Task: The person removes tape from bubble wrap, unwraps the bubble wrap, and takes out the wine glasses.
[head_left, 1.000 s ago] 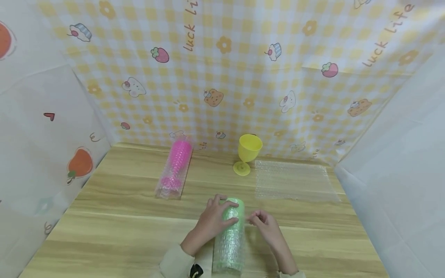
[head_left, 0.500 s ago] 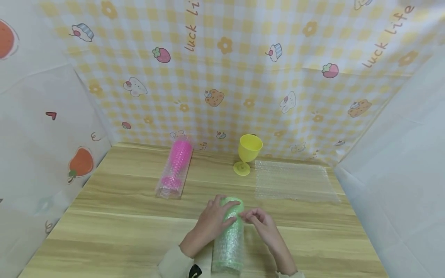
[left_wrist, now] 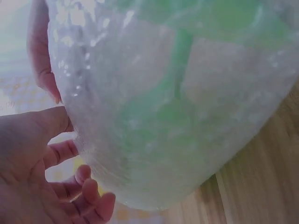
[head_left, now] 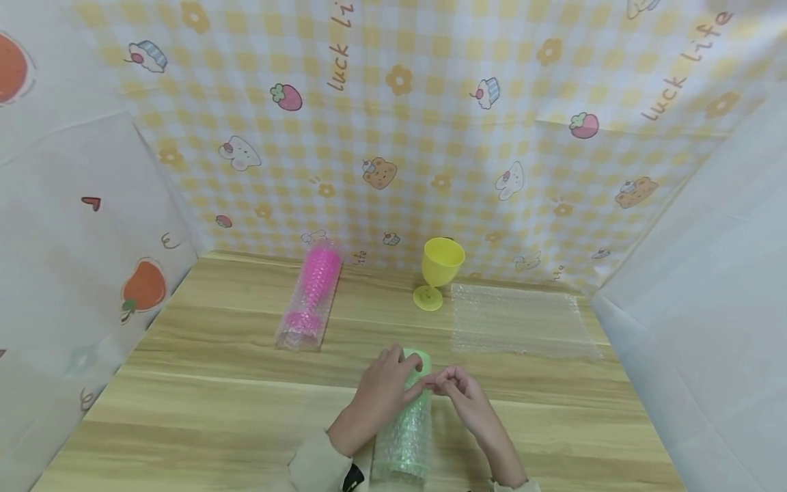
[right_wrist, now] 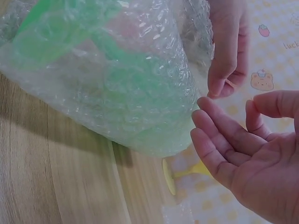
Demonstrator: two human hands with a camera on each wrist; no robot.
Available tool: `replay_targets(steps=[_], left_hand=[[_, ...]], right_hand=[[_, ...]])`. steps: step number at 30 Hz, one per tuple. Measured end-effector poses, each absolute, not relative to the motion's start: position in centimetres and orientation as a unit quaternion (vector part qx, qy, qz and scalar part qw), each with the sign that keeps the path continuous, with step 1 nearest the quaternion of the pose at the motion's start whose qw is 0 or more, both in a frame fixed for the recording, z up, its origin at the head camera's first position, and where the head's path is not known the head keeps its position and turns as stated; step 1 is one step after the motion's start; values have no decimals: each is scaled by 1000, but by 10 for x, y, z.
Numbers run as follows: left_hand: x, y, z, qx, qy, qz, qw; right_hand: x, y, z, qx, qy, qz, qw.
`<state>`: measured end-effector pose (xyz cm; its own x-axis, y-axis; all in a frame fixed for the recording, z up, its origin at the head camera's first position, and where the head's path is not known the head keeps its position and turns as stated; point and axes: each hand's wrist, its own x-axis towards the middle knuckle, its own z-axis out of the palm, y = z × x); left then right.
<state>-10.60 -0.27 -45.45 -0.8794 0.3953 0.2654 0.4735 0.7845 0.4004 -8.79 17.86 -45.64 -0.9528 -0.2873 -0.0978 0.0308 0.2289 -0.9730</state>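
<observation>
In the head view my left hand (head_left: 378, 393) lies over a pale green goblet (head_left: 419, 357) rolled in bubble wrap (head_left: 402, 437), its fingers curled across the upper end. The roll lies lengthwise at the table's front. At its right side is my right hand (head_left: 467, 403), its fingertips meeting the wrap near my left thumb. Whether those fingers pinch something small cannot be seen. The left wrist view shows the goblet's stem (left_wrist: 180, 60) through the wrap. In the right wrist view the wrap (right_wrist: 140, 93) reaches close to the fingertips.
A bubble-wrapped pink goblet (head_left: 313, 287) lies at the back left. The yellow goblet (head_left: 443, 260) stands bare near the patterned backdrop (head_left: 399, 137). To its right a flat bubble-wrap sheet (head_left: 522, 321) lies on the wooden table (head_left: 233, 410). White side walls flank the table.
My right hand has moved left, up against the roll. The left hand has shifted slightly right, its index finger now more bent and the thumb nearer the right fingertips.
</observation>
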Motion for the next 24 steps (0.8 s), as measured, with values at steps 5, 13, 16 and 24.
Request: replay_targets(steps=[5, 13, 16, 24], left_hand=[[-106, -4, -454, -245, -934, -244, 93], [-104, -12, -451, -227, -924, -301, 58], [-103, -19, -450, -220, -918, -326, 51], [-100, -50, -447, -180, -912, -365, 60]], right_hand=[[-89, 179, -459, -62, 774, -618, 123], [-92, 166, -463, -92, 837, -535, 69], [-95, 161, -468, -139, 859, -489, 64], [-98, 157, -472, -146, 861, -479, 82]])
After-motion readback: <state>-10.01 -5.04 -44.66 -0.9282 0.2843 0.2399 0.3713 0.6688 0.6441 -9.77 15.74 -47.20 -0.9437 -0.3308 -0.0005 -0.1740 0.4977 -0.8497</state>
